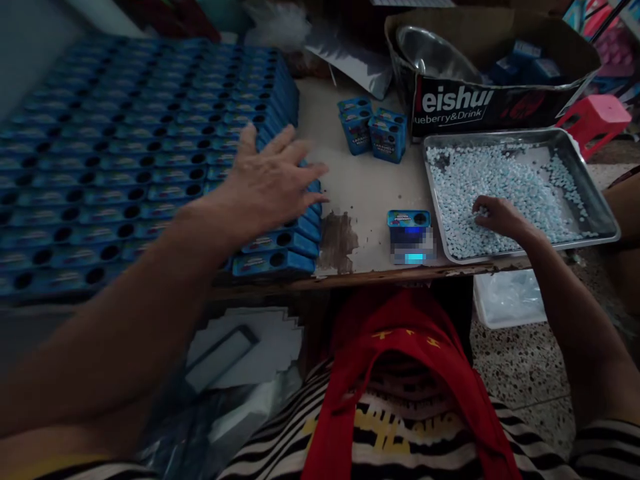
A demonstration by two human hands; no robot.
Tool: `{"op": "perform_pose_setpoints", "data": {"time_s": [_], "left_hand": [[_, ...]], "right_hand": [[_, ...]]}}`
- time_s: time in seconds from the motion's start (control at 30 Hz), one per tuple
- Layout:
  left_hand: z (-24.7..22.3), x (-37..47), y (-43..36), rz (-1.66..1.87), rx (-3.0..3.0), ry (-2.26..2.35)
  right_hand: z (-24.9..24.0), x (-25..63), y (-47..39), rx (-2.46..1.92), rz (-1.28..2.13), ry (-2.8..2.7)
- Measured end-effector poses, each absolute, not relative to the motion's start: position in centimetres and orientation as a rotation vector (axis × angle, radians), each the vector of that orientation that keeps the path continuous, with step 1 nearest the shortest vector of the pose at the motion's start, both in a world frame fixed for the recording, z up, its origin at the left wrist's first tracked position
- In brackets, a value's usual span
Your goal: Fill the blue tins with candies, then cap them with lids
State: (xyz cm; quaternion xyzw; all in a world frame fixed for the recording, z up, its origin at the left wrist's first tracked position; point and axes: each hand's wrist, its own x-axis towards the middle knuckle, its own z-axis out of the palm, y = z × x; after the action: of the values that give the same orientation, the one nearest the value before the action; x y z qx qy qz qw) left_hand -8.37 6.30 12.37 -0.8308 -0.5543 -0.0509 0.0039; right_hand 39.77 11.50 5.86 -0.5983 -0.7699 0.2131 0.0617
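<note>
My left hand (275, 173), slightly blurred, is over the right side of the large array of blue boxes (150, 153), its fingers spread and holding nothing. My right hand (495, 217) is in the metal tray (525, 248), fingers curled round some of the small white and pale blue pellets (460, 187). Between the hands, a blue box (400, 219) rests on a small scale (407, 250) with a lit display at the table's front edge. A few more blue boxes (387, 137) stand upright farther back.
An open black carton (465, 110) behind the tray holds a metal bowl (440, 53) and blue boxes. Plastic wrapping (355, 57) lies at the back. A pink stool (600, 117) and another person's leg are at the right. A white container (510, 300) sits below the table.
</note>
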Motion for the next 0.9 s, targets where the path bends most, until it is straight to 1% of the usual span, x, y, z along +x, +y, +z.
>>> {"op": "perform_pose_setpoints", "data": {"time_s": [0.1, 0.17, 0.3, 0.43, 0.57, 0.63, 0.7, 0.8, 0.9], "left_hand": [[12.0, -5.2, 1.9, -0.332, -2.642, -1.713], [10.4, -3.3, 0.3, -0.478, -2.681, -1.772], [6.0, -0.8, 0.0, -0.897, -2.716, -2.011], [2.9, 0.6, 1.5, -1.373, -2.608, -2.204], [1.6, 2.5, 3.1, -1.713, -2.65, -2.209], [1.5, 3.6, 3.5, -1.798, -2.724, -2.173], [1.7, 4.4, 3.6, -1.817, -2.777, -2.169], [2.0, 4.9, 3.6, -1.789, -2.791, -2.183], [2.0, 4.6, 3.6, -1.802, -2.788, -2.142]], "right_hand": [[6.8, 39.7, 11.6, -1.683, 1.129, -1.757], [7.6, 39.6, 11.2, -1.595, 1.291, -1.506], [8.7, 39.1, 10.1, -1.573, 1.241, -1.401], [8.1, 37.9, 9.1, -1.6, 1.34, -1.322], [8.2, 36.5, 8.8, -1.827, 1.329, -1.644], [8.9, 36.0, 8.8, -1.919, 1.298, -1.801], [9.8, 35.7, 9.1, -1.931, 1.326, -1.785], [11.3, 35.9, 9.6, -1.756, 1.488, -1.519], [12.2, 36.2, 9.7, -1.568, 1.51, -1.286]]}}
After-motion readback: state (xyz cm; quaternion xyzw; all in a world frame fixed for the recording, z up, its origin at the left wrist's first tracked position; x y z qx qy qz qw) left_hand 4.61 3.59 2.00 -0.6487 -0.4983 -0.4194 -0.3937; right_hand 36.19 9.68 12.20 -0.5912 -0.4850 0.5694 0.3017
